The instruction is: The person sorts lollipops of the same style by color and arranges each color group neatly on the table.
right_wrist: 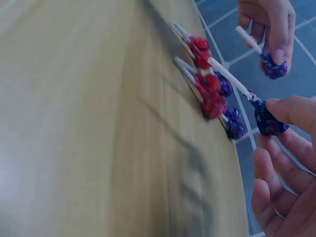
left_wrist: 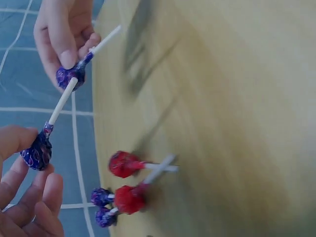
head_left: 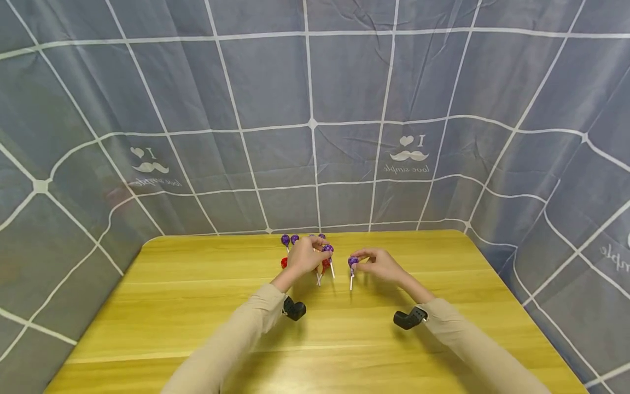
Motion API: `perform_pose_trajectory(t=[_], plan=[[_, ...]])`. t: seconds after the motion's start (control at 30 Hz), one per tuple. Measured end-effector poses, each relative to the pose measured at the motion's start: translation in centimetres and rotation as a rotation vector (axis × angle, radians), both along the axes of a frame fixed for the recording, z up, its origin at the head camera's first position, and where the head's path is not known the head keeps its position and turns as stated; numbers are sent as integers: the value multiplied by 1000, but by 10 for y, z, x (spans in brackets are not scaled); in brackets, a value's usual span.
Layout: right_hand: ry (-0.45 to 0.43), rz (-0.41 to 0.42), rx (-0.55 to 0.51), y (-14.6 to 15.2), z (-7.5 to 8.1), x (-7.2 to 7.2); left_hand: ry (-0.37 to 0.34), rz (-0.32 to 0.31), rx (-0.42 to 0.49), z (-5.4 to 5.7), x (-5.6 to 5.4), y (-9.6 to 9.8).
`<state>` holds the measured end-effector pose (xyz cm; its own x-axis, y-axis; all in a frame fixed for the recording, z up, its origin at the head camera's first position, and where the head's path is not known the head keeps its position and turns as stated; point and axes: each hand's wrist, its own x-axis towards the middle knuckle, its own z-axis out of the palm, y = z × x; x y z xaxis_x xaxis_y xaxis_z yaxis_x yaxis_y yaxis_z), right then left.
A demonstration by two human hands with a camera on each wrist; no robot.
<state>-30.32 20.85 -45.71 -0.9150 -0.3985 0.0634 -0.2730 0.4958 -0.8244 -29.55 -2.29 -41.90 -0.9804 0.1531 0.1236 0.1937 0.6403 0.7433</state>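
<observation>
My left hand [head_left: 304, 256] pinches a purple-wrapped lollipop [left_wrist: 38, 153] by its round head, its white stick pointing away from the fingers. To its right, my right hand [head_left: 381, 266] pinches a second purple lollipop [right_wrist: 269, 121] the same way, thumb on one side and fingers on the other. Both lollipops are held above the table, apart from each other. Under and beside the left hand lie several red lollipops [right_wrist: 214, 106] in pairs, some sticks crossing. Behind them are several purple lollipops [head_left: 285, 239]; the left hand partly hides both groups in the head view.
The yellow wood-grain table [head_left: 344, 350] carries the lollipops near its far edge. A grey curtain [head_left: 275, 158] with white grid lines hangs behind it and along both sides. Each wrist wears a black camera mount [head_left: 409, 318].
</observation>
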Motion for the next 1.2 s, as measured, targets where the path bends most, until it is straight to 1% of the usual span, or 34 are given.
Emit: perform_pose_trajectory(t=[0.07, 0.17, 0.23, 0.37, 0.53, 0.63, 0.67, 0.77, 0.87, 1.03, 1.2], plan=[[15, -11, 5, 2, -1, -8, 0, -9, 11, 4, -9, 0], [19, -27, 6, 2, -2, -18, -21, -6, 34, 8, -20, 1], [23, -27, -1, 3, -1, -25, -35, 10, 34, 10, -26, 1], [28, -14, -31, 5, 1, -35, -56, 49, -5, 10, -36, 0], [54, 13, -70, 6, 3, -46, -49, 56, -43, 3, -46, 1], [37, -15, -41, 3, 5, -54, -39, 53, -56, -3, -51, 2], [18, -29, -23, 1, 5, -56, -35, 49, -65, -5, -53, 3], [10, -49, 17, -4, 7, -63, -30, 37, -87, -10, -58, 7], [5, -54, 24, -8, 7, -68, -28, 28, -114, -14, -63, 11], [-4, -50, 33, -9, 6, -76, -46, 35, -159, -18, -71, 19], [-8, -88, 26, -6, 4, -83, -50, 16, -173, -23, -76, 28]])
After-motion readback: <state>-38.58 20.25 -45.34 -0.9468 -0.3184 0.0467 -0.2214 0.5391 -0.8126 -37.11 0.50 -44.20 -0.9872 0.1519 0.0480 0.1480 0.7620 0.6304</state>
